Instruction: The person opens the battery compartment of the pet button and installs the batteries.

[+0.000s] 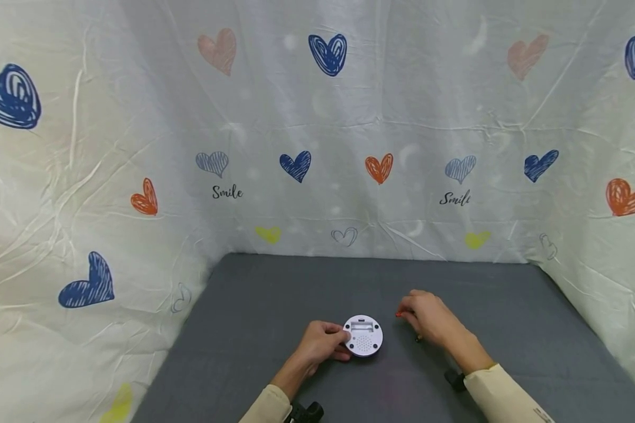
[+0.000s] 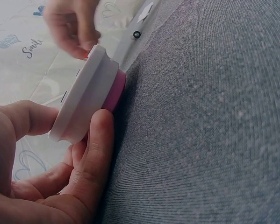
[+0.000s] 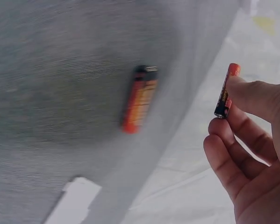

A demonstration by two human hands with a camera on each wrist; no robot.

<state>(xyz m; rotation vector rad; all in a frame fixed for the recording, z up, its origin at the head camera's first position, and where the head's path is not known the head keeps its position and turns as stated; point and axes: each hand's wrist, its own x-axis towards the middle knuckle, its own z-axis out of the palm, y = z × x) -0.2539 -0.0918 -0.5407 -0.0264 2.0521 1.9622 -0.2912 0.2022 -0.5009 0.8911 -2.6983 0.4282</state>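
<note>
My left hand [image 1: 323, 343] pinches the edge of a round white battery-powered device [image 1: 365, 343], thumb on the upper face and fingers under the rim. That face shows a battery compartment, small dark feet and a patch of little holes; its pink lower part [image 2: 115, 91] faces the table. To the right of the device, my right hand [image 1: 428, 317] holds a small red and black battery [image 3: 227, 91] between thumb and fingers. A second battery [image 3: 140, 99], orange, red and black, lies on the table near that hand, mostly hidden by it in the head view.
A small white flat piece [image 3: 76, 200] lies on the grey cloth-covered table [image 1: 275, 294]. White curtain [image 1: 423, 106] printed with hearts stands behind the table and along both sides. Dark wrist-worn gear [image 1: 307, 413] sits at the left cuff.
</note>
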